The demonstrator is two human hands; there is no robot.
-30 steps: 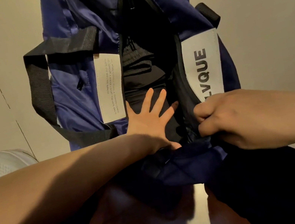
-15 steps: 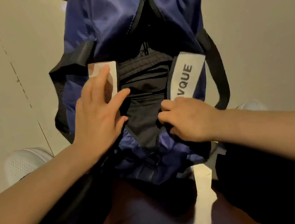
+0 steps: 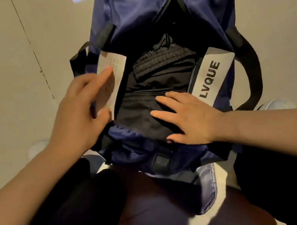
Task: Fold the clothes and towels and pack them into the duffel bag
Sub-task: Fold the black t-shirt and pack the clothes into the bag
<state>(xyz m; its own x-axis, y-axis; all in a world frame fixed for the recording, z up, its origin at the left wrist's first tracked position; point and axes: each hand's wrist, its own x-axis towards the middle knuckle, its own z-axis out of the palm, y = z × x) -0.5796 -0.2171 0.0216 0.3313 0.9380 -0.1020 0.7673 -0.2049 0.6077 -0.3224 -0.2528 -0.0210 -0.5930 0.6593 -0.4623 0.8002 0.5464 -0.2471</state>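
Note:
A navy duffel bag (image 3: 138,10) with black straps and white labels lies open on the floor between my legs. Folded black clothes (image 3: 159,75) fill its opening, a ribbed waistband on top. My right hand (image 3: 186,118) lies flat with straight fingers on the black fabric at the near end of the opening. My left hand (image 3: 82,111) rests with extended fingers on the bag's left flap, over the white printed label (image 3: 114,67). The inside of the bag below the top garment is hidden.
The bag's right flap carries a white "LVQUE" label (image 3: 214,74), with a black carry strap (image 3: 252,67) looping beyond it. Beige floor surrounds the bag. White shoes (image 3: 37,148) show beside each forearm. My dark trouser legs fill the bottom of the view.
My right hand has let go of the bag's right edge and opened flat onto the black clothes. My left hand came out of the opening onto the left flap.

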